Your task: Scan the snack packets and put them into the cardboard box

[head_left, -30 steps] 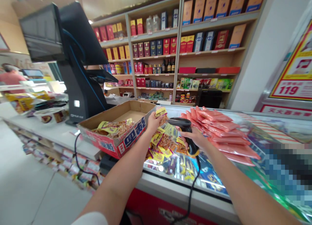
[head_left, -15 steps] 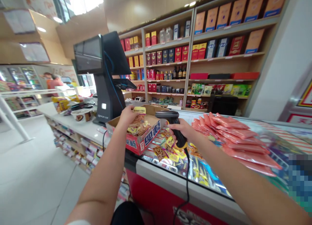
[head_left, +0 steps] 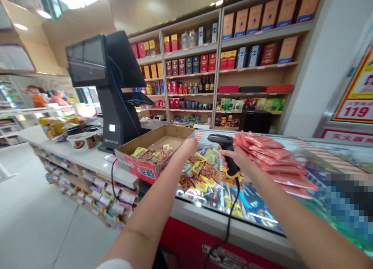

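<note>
gripping scanner (head_left: 232,165) in right hand (head_left: 240,158); left hand (head_left: 189,147) near cardboard box (head_left: 136,167), packets (head_left: 205,170)

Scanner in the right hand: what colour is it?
The scanner is black, with yellow at its lower end; the head view shows it.

l arm (head_left: 145,226) has wht sleeve (head_left: 115,264), both forearms (head_left: 271,187) bare.

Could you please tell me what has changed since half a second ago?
The left hand has moved right, from over the cardboard box to its right edge, by the loose snack packets; the packet it held no longer shows in it. The right hand still grips the barcode scanner, and the stacked pink packages lie as they were.
</note>
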A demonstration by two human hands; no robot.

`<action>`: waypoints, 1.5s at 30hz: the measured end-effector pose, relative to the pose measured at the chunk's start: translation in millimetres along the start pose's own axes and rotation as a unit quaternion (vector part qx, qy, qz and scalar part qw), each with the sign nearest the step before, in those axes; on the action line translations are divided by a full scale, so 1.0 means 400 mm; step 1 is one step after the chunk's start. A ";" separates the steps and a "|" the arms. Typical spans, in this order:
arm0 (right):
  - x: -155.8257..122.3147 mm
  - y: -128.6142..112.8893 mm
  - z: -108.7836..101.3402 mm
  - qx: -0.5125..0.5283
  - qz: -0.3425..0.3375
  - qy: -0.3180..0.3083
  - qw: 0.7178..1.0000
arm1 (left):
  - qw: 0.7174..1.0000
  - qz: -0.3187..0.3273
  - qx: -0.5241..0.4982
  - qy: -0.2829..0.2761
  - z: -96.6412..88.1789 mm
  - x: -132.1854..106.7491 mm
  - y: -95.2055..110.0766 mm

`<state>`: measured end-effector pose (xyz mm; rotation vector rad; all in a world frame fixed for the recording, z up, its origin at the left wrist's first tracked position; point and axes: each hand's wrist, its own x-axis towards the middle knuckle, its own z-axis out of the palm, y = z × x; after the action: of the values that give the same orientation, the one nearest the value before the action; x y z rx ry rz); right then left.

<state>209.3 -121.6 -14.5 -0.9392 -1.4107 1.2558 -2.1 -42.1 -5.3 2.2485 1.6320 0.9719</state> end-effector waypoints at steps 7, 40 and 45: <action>-0.016 0.071 -0.079 0.029 0.002 0.083 0.996 | 0.996 -0.051 0.005 -0.072 0.164 0.032 -0.075; -0.038 0.095 -0.051 0.024 0.076 -0.001 0.997 | 0.825 -0.170 -0.538 0.041 0.185 0.039 -0.105; -0.035 0.093 -0.052 0.020 0.080 0.002 0.997 | 0.834 -0.142 -0.531 0.040 0.190 0.037 -0.106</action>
<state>230.2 -124.2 -54.1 -1.0432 -1.3225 1.3943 13.9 3.3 -79.3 1.1793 0.9585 1.4053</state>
